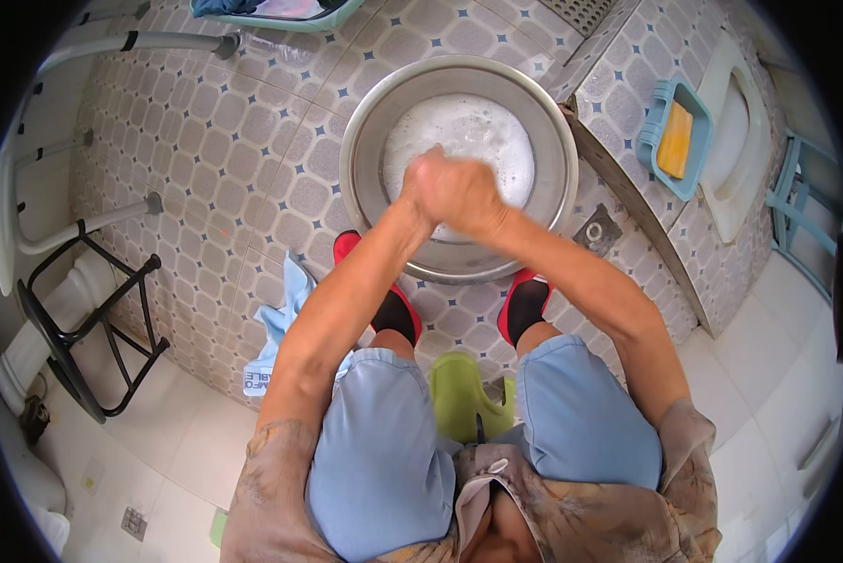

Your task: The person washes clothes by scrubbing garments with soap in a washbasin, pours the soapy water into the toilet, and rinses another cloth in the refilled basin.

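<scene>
1. The left hand and right hand are bunched together over white suds — blurred, so whether they grip anything cannot be told.
2. The metal basin of suds stands on the tiled floor, beyond the red shoes.
3. Farther out — a blue cloth at left, a blue basket with a yellow block at right.

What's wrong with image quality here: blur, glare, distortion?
Head view: left hand and right hand look motion-blurred, while the metal basin around them reads sharper; head view: white suds look very bright, with soft highlights on the basin; head view: fisheye bends the edge of the raised tiled step, and the corners go black.
</scene>
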### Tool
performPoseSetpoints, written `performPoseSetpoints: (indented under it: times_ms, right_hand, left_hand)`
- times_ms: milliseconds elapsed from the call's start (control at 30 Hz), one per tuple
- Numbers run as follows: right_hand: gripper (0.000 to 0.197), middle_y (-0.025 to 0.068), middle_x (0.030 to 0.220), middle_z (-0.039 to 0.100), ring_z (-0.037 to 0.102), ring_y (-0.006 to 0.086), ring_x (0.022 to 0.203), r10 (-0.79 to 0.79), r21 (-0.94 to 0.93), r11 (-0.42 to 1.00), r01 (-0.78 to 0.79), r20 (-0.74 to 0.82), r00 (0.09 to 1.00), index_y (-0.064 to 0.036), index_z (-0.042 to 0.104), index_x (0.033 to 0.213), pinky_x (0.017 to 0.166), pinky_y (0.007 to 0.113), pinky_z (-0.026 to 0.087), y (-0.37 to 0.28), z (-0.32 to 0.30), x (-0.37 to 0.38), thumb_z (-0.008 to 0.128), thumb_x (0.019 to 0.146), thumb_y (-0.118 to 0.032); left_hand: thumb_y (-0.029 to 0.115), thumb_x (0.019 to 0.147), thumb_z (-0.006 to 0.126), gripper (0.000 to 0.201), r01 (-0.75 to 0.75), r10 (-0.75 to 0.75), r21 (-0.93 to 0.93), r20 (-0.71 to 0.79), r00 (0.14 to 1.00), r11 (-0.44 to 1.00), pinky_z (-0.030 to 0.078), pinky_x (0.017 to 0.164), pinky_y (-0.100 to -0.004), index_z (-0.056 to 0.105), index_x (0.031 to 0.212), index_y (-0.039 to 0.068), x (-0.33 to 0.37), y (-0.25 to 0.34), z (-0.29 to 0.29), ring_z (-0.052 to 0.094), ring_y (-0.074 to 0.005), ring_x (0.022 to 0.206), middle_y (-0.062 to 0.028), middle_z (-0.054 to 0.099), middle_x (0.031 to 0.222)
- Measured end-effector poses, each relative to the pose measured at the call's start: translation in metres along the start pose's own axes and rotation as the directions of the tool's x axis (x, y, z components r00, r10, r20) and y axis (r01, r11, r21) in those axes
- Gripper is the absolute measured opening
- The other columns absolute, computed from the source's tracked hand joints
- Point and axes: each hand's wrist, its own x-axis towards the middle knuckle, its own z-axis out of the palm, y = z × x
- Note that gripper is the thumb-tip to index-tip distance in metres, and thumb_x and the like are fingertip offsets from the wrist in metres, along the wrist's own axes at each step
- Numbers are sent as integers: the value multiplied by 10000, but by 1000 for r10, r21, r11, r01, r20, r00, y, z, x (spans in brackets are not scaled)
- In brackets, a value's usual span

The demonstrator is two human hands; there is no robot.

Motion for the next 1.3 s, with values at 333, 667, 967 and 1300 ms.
performPoseSetpoints:
  times_ms: [333,667,967,1300]
  right_hand:
    - [369,176,592,598,614,364,541,-59,35,998,58,38,998,-29,603,706,499,464,497,-16,-18,12,422,929,-260]
    - [430,100,700,605,622,187,687,203,369,853,-369,417,886,-20,586,1006,661,339,501,71,-8,37,433,951,-418]
    - [444,15,928,621,528,138,881,-153,790,293,-539,595,789,-32,624,1044,835,278,414,113,-41,-3,508,929,-445]
    - [373,167,999,592,569,324,964,8,-77,997,-11,-48,999,-101,567,1149,850,363,473,61,8,-31,627,781,-114]
  left_hand:
    - [336,928,484,232,16,-13,-78,39,999,997,524,588,-344,565,895,122,1,10,-4,632,-186,763,-84,621,808]
    - [499,851,586,442,103,-145,330,104,984,938,225,336,-209,565,972,75,-41,20,33,436,-69,463,-26,557,720]
    - [332,889,569,279,-331,248,322,272,930,887,262,394,-204,593,921,56,-47,71,6,465,-68,521,-28,566,714]
    - [394,860,534,474,-298,526,826,3,851,478,483,696,-320,595,1054,-34,36,11,-43,603,-183,800,-131,625,838]
